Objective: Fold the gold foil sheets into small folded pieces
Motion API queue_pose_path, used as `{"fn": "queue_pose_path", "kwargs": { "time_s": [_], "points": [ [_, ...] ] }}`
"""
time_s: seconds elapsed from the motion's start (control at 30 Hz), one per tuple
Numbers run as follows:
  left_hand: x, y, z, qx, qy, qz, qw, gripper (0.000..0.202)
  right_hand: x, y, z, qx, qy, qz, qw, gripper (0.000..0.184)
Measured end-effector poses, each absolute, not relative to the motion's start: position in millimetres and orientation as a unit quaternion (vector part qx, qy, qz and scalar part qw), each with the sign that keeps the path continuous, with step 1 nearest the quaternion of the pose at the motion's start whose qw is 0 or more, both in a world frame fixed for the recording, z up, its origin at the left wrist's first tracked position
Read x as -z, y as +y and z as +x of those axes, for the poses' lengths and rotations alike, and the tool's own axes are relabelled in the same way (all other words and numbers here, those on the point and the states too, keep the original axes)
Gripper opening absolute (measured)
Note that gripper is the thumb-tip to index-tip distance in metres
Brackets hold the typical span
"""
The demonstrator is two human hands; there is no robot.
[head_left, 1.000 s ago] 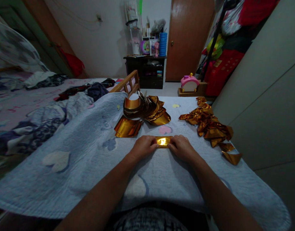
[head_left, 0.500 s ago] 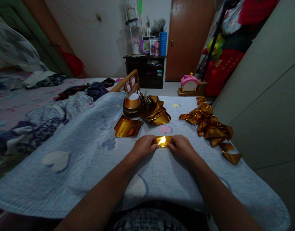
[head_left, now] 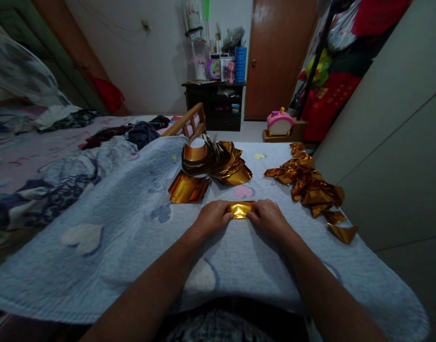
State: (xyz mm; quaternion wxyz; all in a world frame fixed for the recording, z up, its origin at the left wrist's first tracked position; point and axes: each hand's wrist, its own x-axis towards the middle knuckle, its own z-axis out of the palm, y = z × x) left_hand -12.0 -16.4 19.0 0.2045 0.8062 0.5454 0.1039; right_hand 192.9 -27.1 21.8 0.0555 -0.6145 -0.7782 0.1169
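Observation:
A small strip of shiny gold foil paper (head_left: 241,210) lies level between my two hands, just above or on the blue quilted cover. My left hand (head_left: 215,214) pinches its left end, and my right hand (head_left: 267,215) grips the right end, thumbs at the near edge. Beyond the left hand rests a fanned stack of gold foil sheets (head_left: 235,176), with a few curved foil sheets (head_left: 189,186) in front of it. To the right lies a heap of folded gold foil pieces (head_left: 307,183).
The blue quilted cover (head_left: 132,256) with heart patterns spreads under everything. Rumpled clothes (head_left: 75,166) lie on the bed at left, by a wooden rail (head_left: 187,124). A pale cabinet (head_left: 396,156) borders the right side. A pink toy (head_left: 280,122) stands past the far edge.
Both hands stay in almost the same place on the foil strip. The light reflection on its surface has dimmed and shifted, showing slight creases.

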Motion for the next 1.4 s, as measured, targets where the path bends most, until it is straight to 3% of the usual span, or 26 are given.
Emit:
{"fn": "queue_pose_path", "kwargs": {
  "time_s": [0.47, 0.73, 1.07, 1.4],
  "points": [
    [-22, -18, -10, -0.057, 0.530, 0.830, 0.163, 0.024, -23, -28, 192, -0.111, -0.781, -0.612, 0.054, 0.024],
    [-25, -14, -19, -0.101, 0.506, 0.821, 0.246, 0.020, -22, -28, 193, -0.107, -0.785, -0.609, 0.042, 0.028],
    [-27, -13, -21, -0.098, 0.498, 0.820, 0.264, 0.014, -22, -28, 193, -0.106, -0.783, -0.610, 0.051, 0.024],
    [-28, -17, -12, -0.064, 0.520, 0.829, 0.195, 0.025, -24, -28, 193, -0.105, -0.783, -0.612, 0.041, 0.026]
  ]
}}
